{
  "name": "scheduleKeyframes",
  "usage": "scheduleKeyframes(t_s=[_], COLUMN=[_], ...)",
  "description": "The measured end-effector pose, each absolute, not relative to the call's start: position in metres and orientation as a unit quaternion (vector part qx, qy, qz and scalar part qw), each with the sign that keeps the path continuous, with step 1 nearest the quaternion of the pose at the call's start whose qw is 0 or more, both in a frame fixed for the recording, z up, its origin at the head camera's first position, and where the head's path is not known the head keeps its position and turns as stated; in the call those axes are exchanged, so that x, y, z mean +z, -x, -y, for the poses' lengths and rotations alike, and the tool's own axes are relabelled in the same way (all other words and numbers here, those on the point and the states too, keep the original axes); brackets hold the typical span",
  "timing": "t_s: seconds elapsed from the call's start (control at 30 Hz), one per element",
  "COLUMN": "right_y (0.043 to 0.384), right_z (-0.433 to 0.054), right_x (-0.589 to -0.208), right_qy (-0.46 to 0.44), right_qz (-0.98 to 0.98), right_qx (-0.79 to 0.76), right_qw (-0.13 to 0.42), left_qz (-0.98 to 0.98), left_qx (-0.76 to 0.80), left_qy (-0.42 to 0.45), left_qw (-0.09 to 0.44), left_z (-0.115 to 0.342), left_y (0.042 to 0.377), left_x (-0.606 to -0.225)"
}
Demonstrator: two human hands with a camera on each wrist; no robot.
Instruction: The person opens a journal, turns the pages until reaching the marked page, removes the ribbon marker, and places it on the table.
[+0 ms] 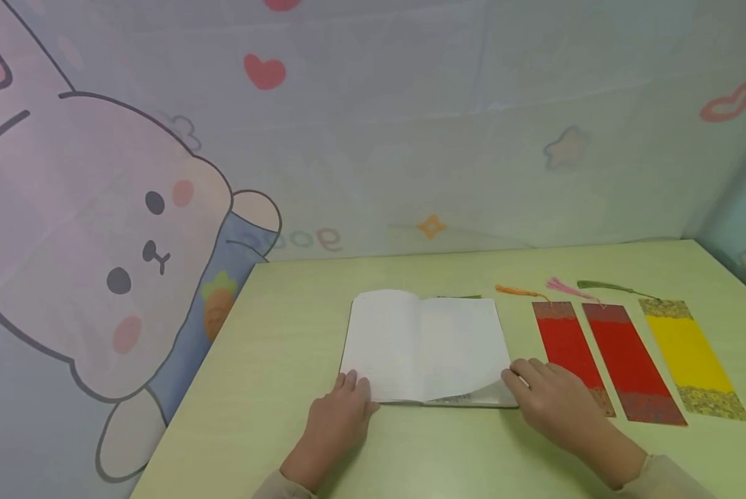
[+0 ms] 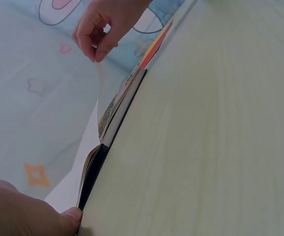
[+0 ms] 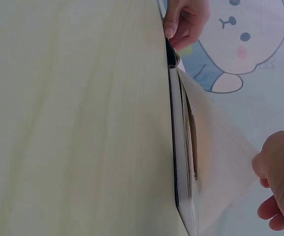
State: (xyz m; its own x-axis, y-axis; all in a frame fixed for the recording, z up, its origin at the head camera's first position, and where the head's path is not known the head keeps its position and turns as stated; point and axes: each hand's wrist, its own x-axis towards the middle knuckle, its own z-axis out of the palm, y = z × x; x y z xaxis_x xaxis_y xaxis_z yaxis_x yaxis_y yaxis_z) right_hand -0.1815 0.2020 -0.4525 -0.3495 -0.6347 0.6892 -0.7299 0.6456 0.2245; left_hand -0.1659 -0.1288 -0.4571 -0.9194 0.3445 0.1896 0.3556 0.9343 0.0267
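An open book (image 1: 410,346) with blank white pages lies on the pale green table. My left hand (image 1: 342,416) holds its lower left corner, fingers over the page edge and thumb at the bottom edge. With thumb and fingertips my right hand (image 1: 550,398) pinches the lower right corner of the right page (image 1: 463,343). That page (image 3: 220,157) curves up off the leaves below, as the right wrist view shows. Under it, in the left wrist view, a patterned strip (image 2: 106,118) shows partly; the page hides the remainder. A dark cover (image 2: 94,172) lies beneath the leaves.
Right of the book lie two red bookmarks (image 1: 566,339) (image 1: 629,353) and a yellow one (image 1: 691,353), with orange, pink and green tassels pointing away. A bit of green (image 1: 463,297) shows past the book's top edge. Behind the table (image 1: 273,360) hangs a printed cloth (image 1: 373,152).
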Motion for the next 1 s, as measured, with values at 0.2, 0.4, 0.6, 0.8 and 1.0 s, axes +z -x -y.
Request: scheduleKeyframes(t_s=[0.2,0.4,0.6,0.8,1.0], right_y=[0.180,0.182,0.183,0.186,0.187], right_z=[-0.192,-0.181,-0.171,-0.163,-0.156], right_x=[-0.447,-0.443,-0.440,-0.436,-0.434], right_qy=[-0.430,-0.440,-0.440,-0.437,-0.433], right_qz=[0.778,0.746,0.743,0.736,0.728], right_qx=[0.078,0.077,0.081,0.090,0.099], right_qw=[0.452,0.495,0.497,0.509,0.523], left_qz=[0.982,0.983,0.980,0.970,0.953], left_qx=[-0.028,-0.026,-0.035,-0.038,-0.024], left_qy=[0.166,0.161,0.168,0.178,0.170], left_qw=[0.079,0.080,0.103,0.160,0.251], left_z=[0.128,0.127,0.128,0.128,0.127], left_y=[0.166,0.166,0.165,0.164,0.165], left_x=[-0.457,-0.457,-0.452,-0.445,-0.441])
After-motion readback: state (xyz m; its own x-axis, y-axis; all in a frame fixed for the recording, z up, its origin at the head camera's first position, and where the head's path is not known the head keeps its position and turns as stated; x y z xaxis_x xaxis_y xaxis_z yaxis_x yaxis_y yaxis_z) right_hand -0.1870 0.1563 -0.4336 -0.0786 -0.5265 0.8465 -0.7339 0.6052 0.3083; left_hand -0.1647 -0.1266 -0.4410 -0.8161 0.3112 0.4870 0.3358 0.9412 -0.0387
